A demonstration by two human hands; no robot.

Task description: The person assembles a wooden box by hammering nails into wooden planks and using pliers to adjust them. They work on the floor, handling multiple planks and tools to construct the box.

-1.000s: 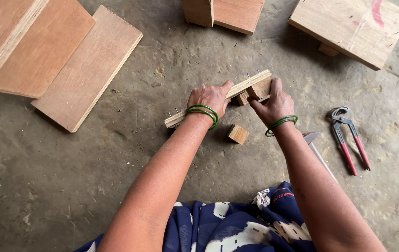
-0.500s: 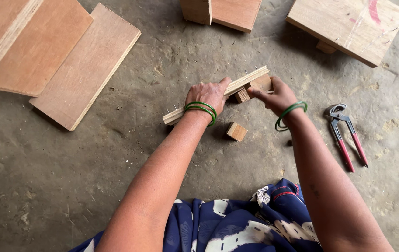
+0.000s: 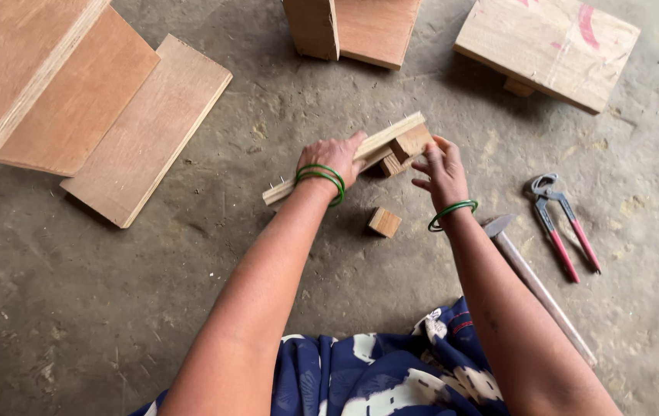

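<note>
Head view, the only one: the left hand [image 3: 335,160] lies over a narrow wooden strip [image 3: 379,142] that runs slantwise on the concrete floor [image 3: 114,308], its fingers closed down on the strip's middle, seemingly to pin it flat so it cannot slide. Small nails appear to stick out at the strip's near end, though they are too fine to be sure of. The right hand [image 3: 441,171] is at the strip's far end, fingers loosely spread and curled around a small wooden block [image 3: 411,143] that sits against the strip; whether the fingertips actually press on the block cannot be told. A second little block [image 3: 391,164] lies tucked just under the strip, between the two hands. A loose wooden cube [image 3: 384,222] rests on the floor near both wrists, touching nothing. To the right, a hammer [image 3: 537,289] lies beside the right forearm, and red-handled pincers [image 3: 564,223] lie a little further out, both within easy reach. Plywood boards [image 3: 144,131] are stacked at upper left, well apart.
</note>
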